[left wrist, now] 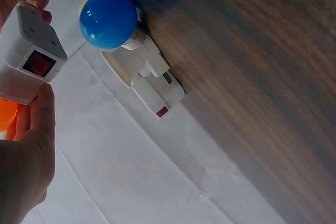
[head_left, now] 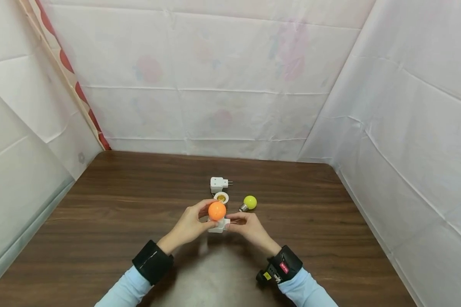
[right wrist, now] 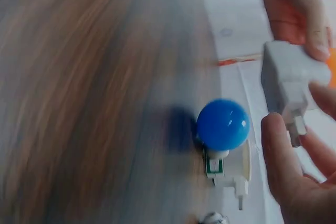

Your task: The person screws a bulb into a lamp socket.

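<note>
My left hand point(head_left: 192, 221) holds a white plug-in lamp socket with a red switch point(left wrist: 39, 62), its fingers and thumb around the body beside an orange light bulb point(head_left: 217, 211). The bulb sits against this socket; the joint is hidden. On the plug side my right hand point(head_left: 250, 228) pinches the same white lamp socket point(head_left: 220, 226) near its metal prongs point(right wrist: 294, 134). Beyond the hands is a round white lamp holder point(head_left: 220, 198) with a brass-coloured inside. A yellow-green bulb point(head_left: 249, 202) lies to its right.
Farther back lies a white plug adapter point(head_left: 217, 184), prongs pointing right. A blue bulb point(right wrist: 223, 124) appears beside white plug pieces in both wrist views; I cannot find it in the head view. White sheets point(head_left: 230, 115) enclose the back and sides of the brown table point(head_left: 138, 196).
</note>
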Action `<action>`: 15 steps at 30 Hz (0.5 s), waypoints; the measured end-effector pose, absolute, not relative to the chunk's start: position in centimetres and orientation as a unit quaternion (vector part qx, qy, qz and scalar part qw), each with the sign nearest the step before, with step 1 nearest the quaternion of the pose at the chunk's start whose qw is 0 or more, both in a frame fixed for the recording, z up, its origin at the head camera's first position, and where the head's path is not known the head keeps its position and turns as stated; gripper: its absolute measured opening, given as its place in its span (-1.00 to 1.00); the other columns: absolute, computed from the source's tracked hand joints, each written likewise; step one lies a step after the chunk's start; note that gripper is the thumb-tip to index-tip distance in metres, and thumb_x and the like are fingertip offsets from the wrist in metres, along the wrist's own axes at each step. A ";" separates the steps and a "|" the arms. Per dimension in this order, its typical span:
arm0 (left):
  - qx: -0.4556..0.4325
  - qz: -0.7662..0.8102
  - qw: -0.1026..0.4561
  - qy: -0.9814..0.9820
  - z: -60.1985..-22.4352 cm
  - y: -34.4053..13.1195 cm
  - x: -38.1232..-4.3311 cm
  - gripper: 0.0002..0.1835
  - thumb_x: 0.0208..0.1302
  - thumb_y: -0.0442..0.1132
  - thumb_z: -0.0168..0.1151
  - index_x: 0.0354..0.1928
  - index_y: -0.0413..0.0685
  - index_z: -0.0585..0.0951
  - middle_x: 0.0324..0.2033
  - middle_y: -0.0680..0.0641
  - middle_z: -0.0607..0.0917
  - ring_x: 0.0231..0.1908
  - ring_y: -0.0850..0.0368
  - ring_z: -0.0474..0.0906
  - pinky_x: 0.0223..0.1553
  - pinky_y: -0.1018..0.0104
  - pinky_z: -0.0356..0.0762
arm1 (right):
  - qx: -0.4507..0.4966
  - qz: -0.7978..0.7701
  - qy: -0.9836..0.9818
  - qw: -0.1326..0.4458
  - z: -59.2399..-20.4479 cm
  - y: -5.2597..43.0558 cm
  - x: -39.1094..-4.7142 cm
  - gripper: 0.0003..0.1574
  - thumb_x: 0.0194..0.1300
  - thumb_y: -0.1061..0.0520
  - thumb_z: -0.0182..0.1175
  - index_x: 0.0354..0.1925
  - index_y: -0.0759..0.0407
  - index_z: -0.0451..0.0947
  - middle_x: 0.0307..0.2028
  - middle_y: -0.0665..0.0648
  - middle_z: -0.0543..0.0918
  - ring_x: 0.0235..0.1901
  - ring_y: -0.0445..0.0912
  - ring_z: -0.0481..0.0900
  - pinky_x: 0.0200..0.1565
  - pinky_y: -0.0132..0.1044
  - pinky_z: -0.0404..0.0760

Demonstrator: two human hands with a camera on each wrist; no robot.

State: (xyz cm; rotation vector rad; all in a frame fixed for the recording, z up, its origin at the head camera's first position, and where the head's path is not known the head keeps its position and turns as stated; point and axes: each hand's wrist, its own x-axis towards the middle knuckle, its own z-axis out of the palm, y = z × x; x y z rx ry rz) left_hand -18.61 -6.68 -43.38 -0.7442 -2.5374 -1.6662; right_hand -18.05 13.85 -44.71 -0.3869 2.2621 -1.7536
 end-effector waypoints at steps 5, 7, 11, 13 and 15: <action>-0.245 -0.536 -0.001 -0.808 -41.7 -6.6 -17.5 -0.40 -0.03 -0.42 0.37 0.12 -0.26 0.42 -0.07 -0.22 0.62 -0.02 -0.06 0.55 0.02 0.15 0.51 | -0.212 -0.511 0.832 0.041 -44.0 13.3 -17.2 -0.51 0.01 0.22 0.37 -0.05 0.35 0.56 -0.16 0.28 0.63 -0.19 0.06 0.64 -0.21 -0.37 0.63; -0.243 -0.539 -0.003 -0.806 -41.1 -6.5 -17.1 -0.40 -0.04 -0.45 0.37 0.11 -0.30 0.42 -0.07 -0.24 0.62 -0.02 -0.07 0.55 0.01 0.14 0.51 | -0.221 -0.495 0.840 0.025 -44.8 13.2 -17.5 -0.47 -0.02 0.18 0.39 -0.04 0.33 0.55 -0.17 0.24 0.63 -0.20 0.01 0.65 -0.22 -0.42 0.62; -0.243 -0.543 -0.007 -0.804 -40.6 -6.4 -16.8 -0.40 -0.05 -0.48 0.36 0.12 -0.33 0.41 -0.07 -0.26 0.61 -0.02 -0.10 0.54 0.02 0.11 0.50 | -0.225 -0.457 0.861 0.008 -45.5 13.3 -17.7 -0.46 -0.04 0.13 0.40 -0.04 0.28 0.57 -0.20 0.17 0.64 -0.22 -0.08 0.65 -0.23 -0.47 0.60; -0.244 -0.543 -0.010 -0.804 -40.5 -6.4 -16.7 -0.40 -0.04 -0.48 0.35 0.12 -0.34 0.41 -0.06 -0.27 0.60 -0.01 -0.11 0.54 0.03 0.09 0.49 | -0.229 -0.424 0.876 -0.003 -45.3 13.3 -17.7 -0.48 -0.04 0.12 0.40 -0.06 0.25 0.59 -0.25 0.13 0.65 -0.24 -0.13 0.64 -0.25 -0.46 0.60; -0.244 -0.543 -0.015 -0.804 -40.5 -6.3 -16.6 -0.40 -0.04 -0.48 0.34 0.12 -0.35 0.41 -0.05 -0.28 0.59 -0.01 -0.13 0.53 0.03 0.06 0.48 | -0.237 -0.390 0.890 -0.012 -44.9 13.3 -17.6 -0.51 -0.04 0.11 0.41 -0.08 0.20 0.61 -0.28 0.08 0.67 -0.29 -0.18 0.61 -0.28 -0.45 0.58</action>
